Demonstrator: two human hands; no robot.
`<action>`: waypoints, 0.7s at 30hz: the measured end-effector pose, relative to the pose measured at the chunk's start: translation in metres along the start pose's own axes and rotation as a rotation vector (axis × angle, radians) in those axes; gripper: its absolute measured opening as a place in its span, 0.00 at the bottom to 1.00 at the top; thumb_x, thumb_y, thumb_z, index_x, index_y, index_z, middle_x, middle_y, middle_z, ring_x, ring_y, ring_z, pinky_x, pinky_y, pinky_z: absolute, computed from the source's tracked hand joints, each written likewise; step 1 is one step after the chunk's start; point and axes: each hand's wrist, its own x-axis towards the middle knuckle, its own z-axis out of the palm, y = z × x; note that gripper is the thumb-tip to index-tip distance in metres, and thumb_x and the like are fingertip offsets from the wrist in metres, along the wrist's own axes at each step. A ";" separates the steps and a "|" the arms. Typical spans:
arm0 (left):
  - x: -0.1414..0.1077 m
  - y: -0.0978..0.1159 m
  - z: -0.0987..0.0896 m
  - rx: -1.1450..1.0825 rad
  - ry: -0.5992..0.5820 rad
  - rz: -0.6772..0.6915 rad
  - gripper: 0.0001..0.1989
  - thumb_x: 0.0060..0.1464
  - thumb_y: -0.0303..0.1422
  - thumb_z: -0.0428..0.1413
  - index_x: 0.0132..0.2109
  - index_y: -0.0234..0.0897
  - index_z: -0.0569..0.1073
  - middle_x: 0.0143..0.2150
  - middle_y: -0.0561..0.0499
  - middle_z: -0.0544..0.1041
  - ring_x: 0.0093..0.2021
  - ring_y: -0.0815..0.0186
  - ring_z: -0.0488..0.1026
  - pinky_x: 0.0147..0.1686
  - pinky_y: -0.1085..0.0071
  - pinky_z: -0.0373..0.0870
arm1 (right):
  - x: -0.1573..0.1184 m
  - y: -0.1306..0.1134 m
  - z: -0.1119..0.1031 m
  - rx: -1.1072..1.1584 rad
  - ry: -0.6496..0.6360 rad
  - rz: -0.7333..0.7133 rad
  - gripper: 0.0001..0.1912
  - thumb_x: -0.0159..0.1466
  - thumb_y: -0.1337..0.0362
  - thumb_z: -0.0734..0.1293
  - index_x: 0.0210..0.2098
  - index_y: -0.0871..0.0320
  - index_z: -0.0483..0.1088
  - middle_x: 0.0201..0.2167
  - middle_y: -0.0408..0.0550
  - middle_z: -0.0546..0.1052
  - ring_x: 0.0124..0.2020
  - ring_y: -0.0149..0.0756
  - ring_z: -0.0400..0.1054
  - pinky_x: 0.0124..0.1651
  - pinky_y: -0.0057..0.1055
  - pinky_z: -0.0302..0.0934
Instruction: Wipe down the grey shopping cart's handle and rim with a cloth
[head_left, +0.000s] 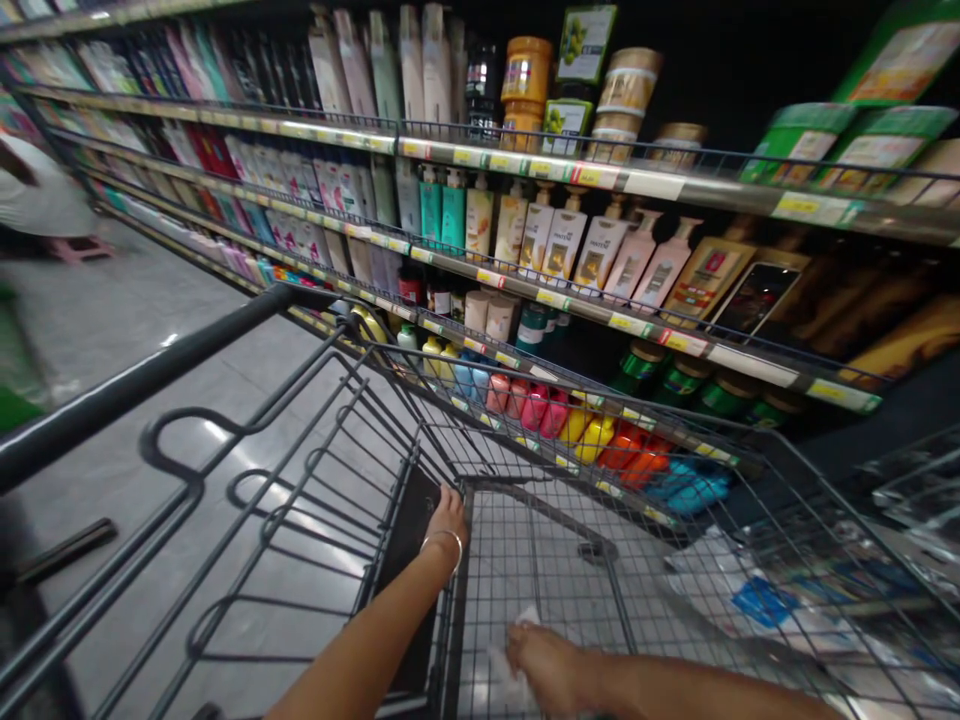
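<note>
Below the view's centre stands a dark wire shopping cart (330,480). My left hand (448,525), with a bangle (446,545) on its wrist, has its fingers curled over the top edge of a black panel (405,560) inside the cart. Lower and to the right, my right hand (544,655) reaches into the cart, its fingers closed on a small whitish piece (527,615) that looks like tissue or thin plastic; it is blurred. The right fingertips are partly hidden behind the hand.
Shelves (525,270) of bottles and jars run along the far side. The cart's handle bar (150,370) crosses the left. A pink stool (79,247) stands near a person in white (37,190) at the far left. Plastic-wrapped goods (757,590) lie at the right.
</note>
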 end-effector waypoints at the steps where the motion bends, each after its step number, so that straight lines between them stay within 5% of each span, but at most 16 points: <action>1: 0.000 0.000 0.000 0.002 -0.004 0.000 0.26 0.40 0.34 0.62 0.50 0.37 0.75 0.56 0.37 0.72 0.63 0.42 0.56 0.63 0.42 0.40 | 0.003 0.002 -0.016 -0.044 0.032 0.037 0.15 0.46 0.74 0.65 0.34 0.59 0.69 0.41 0.50 0.73 0.43 0.41 0.66 0.45 0.31 0.58; 5: -0.001 -0.001 -0.001 0.010 -0.009 -0.008 0.22 0.47 0.34 0.58 0.52 0.39 0.74 0.57 0.38 0.72 0.64 0.44 0.56 0.63 0.41 0.40 | 0.022 0.016 -0.084 -0.153 0.284 0.332 0.19 0.54 0.79 0.57 0.41 0.60 0.68 0.47 0.54 0.71 0.50 0.40 0.63 0.51 0.33 0.57; 7: -0.002 -0.002 -0.002 0.015 -0.019 -0.005 0.22 0.48 0.34 0.58 0.52 0.38 0.74 0.57 0.37 0.71 0.64 0.43 0.55 0.63 0.41 0.39 | 0.029 0.025 -0.101 -0.168 0.334 0.480 0.20 0.58 0.80 0.53 0.43 0.61 0.69 0.49 0.57 0.70 0.52 0.41 0.64 0.52 0.34 0.58; 12: -0.006 -0.004 -0.007 -0.001 -0.054 0.014 0.28 0.42 0.34 0.62 0.53 0.35 0.73 0.59 0.36 0.69 0.65 0.41 0.53 0.63 0.41 0.36 | 0.030 0.033 -0.095 -0.242 0.241 0.514 0.25 0.56 0.82 0.55 0.51 0.66 0.67 0.56 0.59 0.68 0.60 0.45 0.59 0.60 0.36 0.54; 17: -0.009 -0.007 -0.020 -0.052 -0.113 0.029 0.29 0.38 0.32 0.65 0.52 0.34 0.74 0.59 0.35 0.69 0.64 0.41 0.54 0.63 0.42 0.38 | 0.018 0.015 -0.089 -0.240 0.091 0.438 0.22 0.53 0.80 0.61 0.46 0.66 0.72 0.49 0.57 0.75 0.55 0.46 0.66 0.61 0.37 0.55; 21: -0.014 -0.010 -0.050 -0.121 -0.150 0.047 0.29 0.35 0.32 0.66 0.50 0.38 0.75 0.58 0.37 0.70 0.61 0.46 0.61 0.62 0.43 0.47 | 0.011 -0.011 -0.101 -0.224 -0.006 0.515 0.34 0.35 0.81 0.70 0.44 0.63 0.73 0.49 0.62 0.75 0.51 0.60 0.69 0.51 0.45 0.65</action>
